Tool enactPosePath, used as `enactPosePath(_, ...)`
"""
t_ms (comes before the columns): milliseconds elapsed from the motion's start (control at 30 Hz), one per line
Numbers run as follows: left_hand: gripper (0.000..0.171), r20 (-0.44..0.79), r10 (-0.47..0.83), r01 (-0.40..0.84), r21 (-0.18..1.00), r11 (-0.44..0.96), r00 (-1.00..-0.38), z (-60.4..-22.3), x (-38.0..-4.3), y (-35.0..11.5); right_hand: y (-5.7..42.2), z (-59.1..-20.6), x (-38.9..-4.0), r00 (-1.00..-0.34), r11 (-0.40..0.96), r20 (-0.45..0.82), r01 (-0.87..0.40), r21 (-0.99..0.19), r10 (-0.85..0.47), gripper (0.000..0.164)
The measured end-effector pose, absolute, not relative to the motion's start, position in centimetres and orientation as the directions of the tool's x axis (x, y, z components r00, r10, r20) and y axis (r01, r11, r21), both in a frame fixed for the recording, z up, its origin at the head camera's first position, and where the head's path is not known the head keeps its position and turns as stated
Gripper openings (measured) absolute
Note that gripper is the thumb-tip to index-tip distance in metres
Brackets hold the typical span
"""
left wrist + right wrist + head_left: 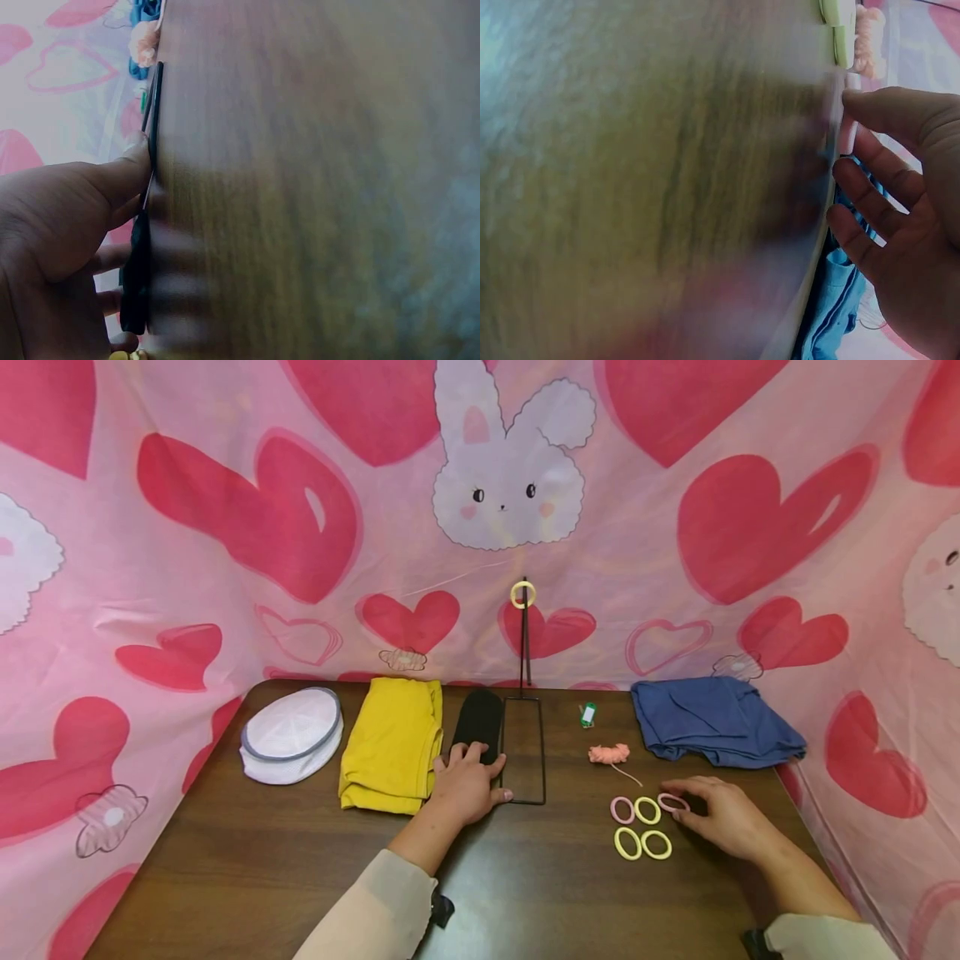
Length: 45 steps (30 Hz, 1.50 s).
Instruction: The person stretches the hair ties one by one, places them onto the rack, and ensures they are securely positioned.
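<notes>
My left hand [467, 783] lies with spread fingers over the near end of a long black, round-ended flat thing [478, 714]. Its thumb reaches the wire base of a black metal stand [542, 752]. A yellow ring [513, 595] hangs at the top of that stand. With thumb and index finger, my right hand [723, 817] pinches a pink ring [673, 802] at the table's right; the other fingers are loosely bent in the right wrist view. Beside it lie another pink ring [612, 811] and three yellow rings, one of them nearest the front left [618, 844].
A folded yellow cloth [390, 743] and a white mesh item with grey rim [292, 731] lie on the left. Behind the rings are an orange yarn bundle [609, 753] and a small green-and-white thing [588, 715]. Folded blue cloth [708, 718] sits back right. Printed fabric [405, 560] surrounds the table.
</notes>
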State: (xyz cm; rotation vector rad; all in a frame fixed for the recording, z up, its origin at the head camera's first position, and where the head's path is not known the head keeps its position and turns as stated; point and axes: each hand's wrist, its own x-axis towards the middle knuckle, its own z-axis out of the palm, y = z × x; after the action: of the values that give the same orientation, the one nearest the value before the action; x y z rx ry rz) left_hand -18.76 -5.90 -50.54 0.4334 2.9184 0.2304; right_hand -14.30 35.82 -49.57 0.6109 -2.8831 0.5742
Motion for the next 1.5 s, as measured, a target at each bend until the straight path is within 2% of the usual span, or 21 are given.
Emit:
enactPosePath(233,0.070,-0.158,0.302,0.274,0.178,0.945,-0.940,-50.5,-18.8,-5.9,35.4,-49.2,-14.5,-0.876,0.815,0.325,-0.462,-0.349,-0.357,0.038)
enactPosePath(500,0.070,-0.155,0.301,0.271,0.188,0.944,-0.941,-50.6,-18.8,-5.9,33.8,-47.8,-14.9,-0.841,0.775,0.393,-0.514,-0.368,-0.372,0.038)
enactPosePath(800,0.069,-0.156,0.302,0.270,0.198,0.942,-0.940,-50.3,-18.8,-5.8,31.0,-45.7,-15.3,-0.764,0.699,0.500,-0.614,-0.367,-0.408,0.041)
enactPosePath(1067,0.070,-0.164,0.299,0.266,0.195,0.944,-0.940,-50.4,-18.8,-5.8,28.4,-44.3,-15.9,-0.716,0.611,0.536,-0.683,-0.401,-0.448,0.038)
enactPosePath(1333,0.070,-0.163,0.298,0.266,0.191,0.945,-0.941,-50.4,-18.8,-5.8,25.7,-42.8,-16.7,-0.577,0.490,0.662,-0.801,-0.344,-0.478,0.040)
enactPosePath(1500,0.070,-0.156,0.300,0.269,0.191,0.944,-0.941,-50.3,-18.8,-5.8,24.2,-41.6,-17.1,-0.534,0.443,0.695,-0.832,-0.333,-0.481,0.043)
